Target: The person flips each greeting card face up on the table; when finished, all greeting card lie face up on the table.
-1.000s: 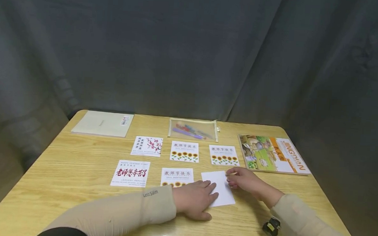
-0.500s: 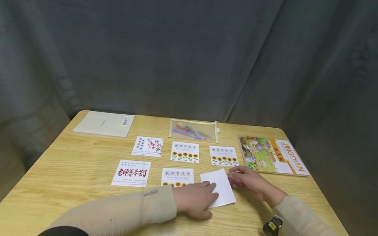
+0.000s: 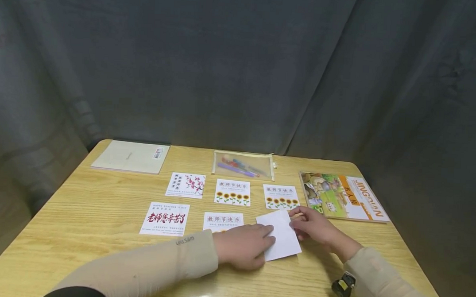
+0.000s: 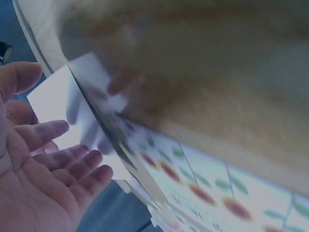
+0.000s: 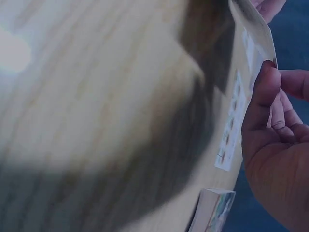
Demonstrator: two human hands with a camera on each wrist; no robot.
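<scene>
A blank white card (image 3: 280, 236) lies at a slight slant between my hands, its right side raised off the table. My right hand (image 3: 314, 227) pinches that right edge; in the right wrist view, thumb and forefinger meet on the card (image 5: 256, 24). My left hand (image 3: 242, 246) rests its extended fingers over the card's left side. In the left wrist view, the left hand (image 4: 43, 179) has its thumb apart and its fingers loosely bent against the white face (image 4: 50, 101). The left hand partly covers a sunflower card (image 3: 224, 219).
Behind lie two more sunflower cards (image 3: 232, 192) and a plum-blossom card (image 3: 186, 185). A red-lettered card (image 3: 165, 219) is to the left. Farther back are a pale notebook (image 3: 131, 156) and a pen pouch (image 3: 243, 165). A picture book (image 3: 344, 196) lies right.
The white card has shifted slightly right and away from me, its right side tipping up. My left fingers have slid back toward its left edge; the right hand has risen slightly with the card.
</scene>
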